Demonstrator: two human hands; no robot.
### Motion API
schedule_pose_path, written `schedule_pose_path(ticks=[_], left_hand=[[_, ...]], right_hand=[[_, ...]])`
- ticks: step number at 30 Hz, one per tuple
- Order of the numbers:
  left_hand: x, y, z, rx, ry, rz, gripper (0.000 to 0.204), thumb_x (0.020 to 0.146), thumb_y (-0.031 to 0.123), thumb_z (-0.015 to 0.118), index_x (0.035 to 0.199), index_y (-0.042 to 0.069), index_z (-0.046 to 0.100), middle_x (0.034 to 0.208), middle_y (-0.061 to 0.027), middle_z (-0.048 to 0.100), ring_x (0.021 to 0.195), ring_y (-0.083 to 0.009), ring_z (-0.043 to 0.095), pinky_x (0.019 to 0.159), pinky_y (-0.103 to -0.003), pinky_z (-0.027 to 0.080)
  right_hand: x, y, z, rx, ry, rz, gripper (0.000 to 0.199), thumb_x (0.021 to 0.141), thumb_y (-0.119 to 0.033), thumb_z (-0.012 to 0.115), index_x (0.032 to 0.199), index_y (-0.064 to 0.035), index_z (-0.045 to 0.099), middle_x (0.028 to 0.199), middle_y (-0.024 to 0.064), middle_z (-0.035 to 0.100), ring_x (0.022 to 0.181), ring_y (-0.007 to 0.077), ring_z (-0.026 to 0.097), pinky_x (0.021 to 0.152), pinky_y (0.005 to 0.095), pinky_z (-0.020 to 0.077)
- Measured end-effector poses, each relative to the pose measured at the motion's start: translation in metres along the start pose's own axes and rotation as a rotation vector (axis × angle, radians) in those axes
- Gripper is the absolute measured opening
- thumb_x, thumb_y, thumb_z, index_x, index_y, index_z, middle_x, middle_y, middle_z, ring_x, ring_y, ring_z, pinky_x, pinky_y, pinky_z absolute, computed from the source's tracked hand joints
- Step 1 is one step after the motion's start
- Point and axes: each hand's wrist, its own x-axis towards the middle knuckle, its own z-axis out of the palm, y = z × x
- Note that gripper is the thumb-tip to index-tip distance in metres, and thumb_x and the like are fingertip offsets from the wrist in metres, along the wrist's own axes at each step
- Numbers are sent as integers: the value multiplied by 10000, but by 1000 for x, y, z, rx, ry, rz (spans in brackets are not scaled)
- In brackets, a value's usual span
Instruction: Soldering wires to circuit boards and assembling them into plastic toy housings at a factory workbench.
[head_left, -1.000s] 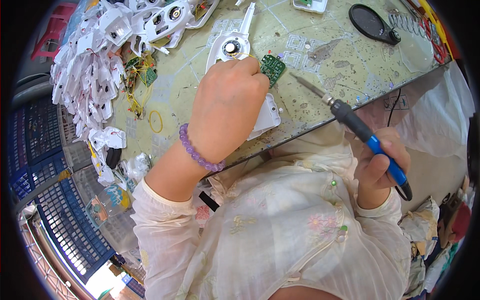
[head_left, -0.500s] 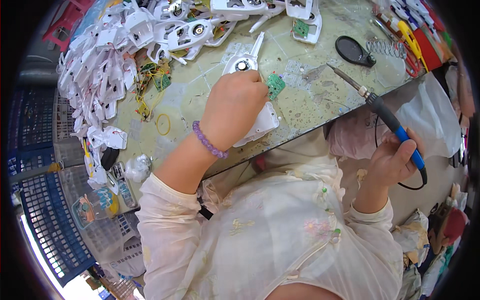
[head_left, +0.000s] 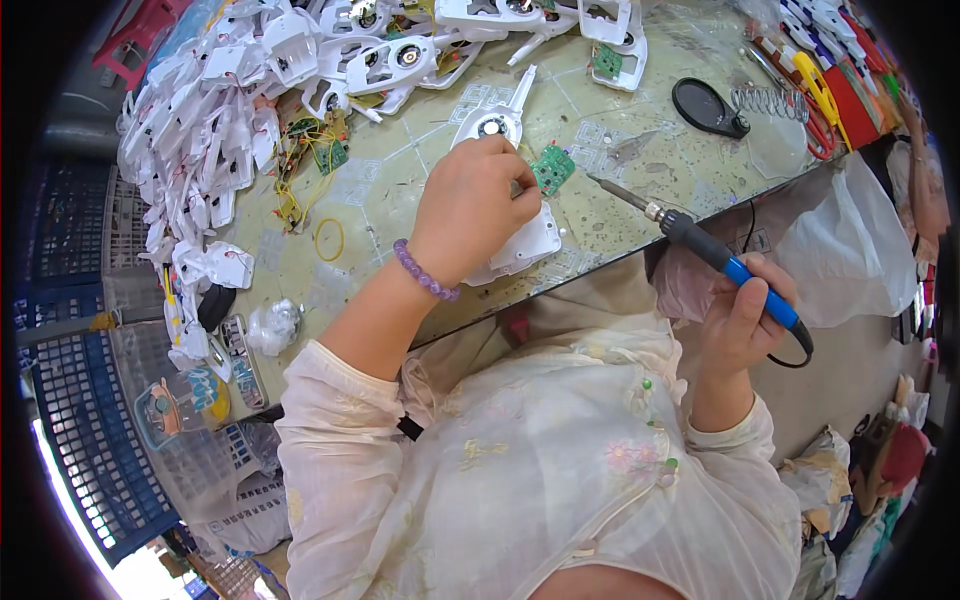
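Note:
My left hand (head_left: pixel 470 205) rests on a white plastic housing (head_left: pixel 520 240) that lies on the workbench (head_left: pixel 400 200), its fingers pinching something small over the housing's round part. A small green circuit board (head_left: pixel 552 168) lies just right of the fingers. My right hand (head_left: pixel 745 315) grips a soldering iron (head_left: pixel 700 245) by its blue and black handle. The iron's tip (head_left: pixel 600 183) points left and hovers near the bench's front edge, a short way from the green board.
A heap of white plastic housings (head_left: pixel 250 90) fills the bench's left and far side. More green boards with yellow wires (head_left: pixel 310 150), a yellow rubber band (head_left: pixel 330 238), a black round stand with a coiled holder (head_left: pixel 735 105) and coloured tools (head_left: pixel 830 95) lie around. Blue crates (head_left: pixel 80 420) stand left.
The view has shifted so the bench sits higher in the picture. My right hand has lowered the iron, bringing its tip nearer the green board. My left hand stays on the housing.

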Motion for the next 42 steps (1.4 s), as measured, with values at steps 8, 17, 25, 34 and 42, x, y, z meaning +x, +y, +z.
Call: schedule_pose_path(ticks=[8,17,25,34,42], left_hand=[[9,-1,-1,-16,-47,58,84,704,96,678,690,14,679,837,-75,638,811,-260,597,745,-367,495],[10,2,-2,72,-37,101,78,702,93,690,700,15,686,835,-68,635,826,-257,590,744,-360,490],[18,-4,-3,7,-107,236,73,714,67,712,764,25,681,981,-59,675,857,-262,622,748,-348,498],[17,1,-2,16,-121,154,72,755,75,646,746,15,685,937,-51,676,790,-245,636,703,-348,521],[17,1,0,23,-104,169,69,756,71,647,742,12,681,941,-55,672,790,-249,634,706,-351,520]], right_hand=[[1,16,1,17,-98,8,240,934,-206,582,1002,16,523,759,98,563,590,136,510,513,242,411],[-2,31,4,61,-166,12,207,927,-165,583,1001,17,520,772,109,579,604,146,524,528,261,423],[3,29,2,31,-191,-17,227,934,-183,572,1019,18,510,742,108,568,597,152,515,519,256,413],[3,32,3,25,-190,6,229,934,-184,571,1018,21,513,747,109,572,598,152,514,519,257,410],[1,34,3,10,-194,27,222,928,-169,577,1027,21,518,767,110,579,608,154,526,536,263,426]])
